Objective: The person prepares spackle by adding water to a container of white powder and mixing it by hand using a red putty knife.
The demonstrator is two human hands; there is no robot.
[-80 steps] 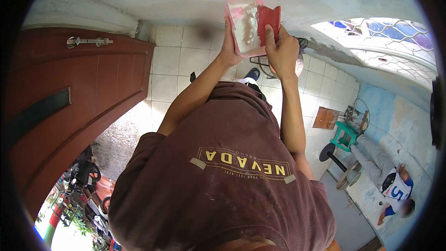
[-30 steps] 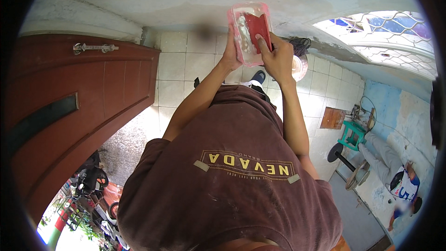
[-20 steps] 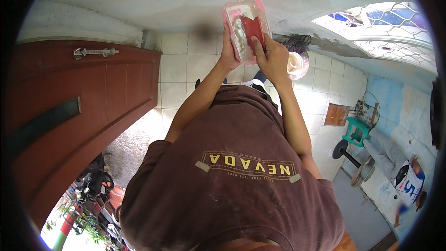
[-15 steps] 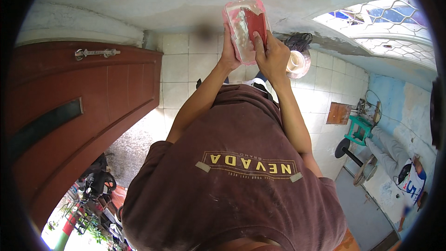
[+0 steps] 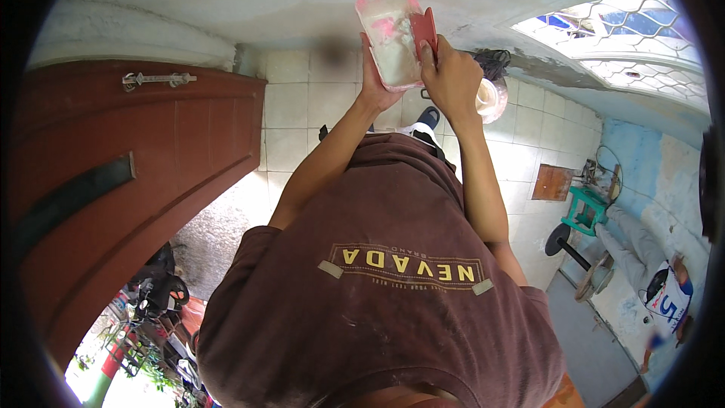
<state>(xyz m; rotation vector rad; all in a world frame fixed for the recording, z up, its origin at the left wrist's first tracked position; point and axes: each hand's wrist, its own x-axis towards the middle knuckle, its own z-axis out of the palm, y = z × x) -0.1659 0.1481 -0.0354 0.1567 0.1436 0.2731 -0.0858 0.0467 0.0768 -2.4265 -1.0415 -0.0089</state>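
My left hand grips the side of a pink plastic tray smeared with white paste. A pink patch of its bottom shows through the paste. In my right hand is a red flat scraper, with the thumb pressed on its face. The scraper stands at the tray's right edge, its lower edge beside the paste. I cannot tell whether it touches the tray wall. Both hands are raised in front of the wall, above the tiled floor.
A round pale tub stands on the floor right of my right hand, near a dark bundle. A brown door is at left, a grilled window at upper right. Farther right are a green stool and another person.
The scraper has moved from over the tray's middle to its right edge, and my right hand moved slightly right. The paste is spread differently, baring a pink patch. The tray has shifted slightly up-left.
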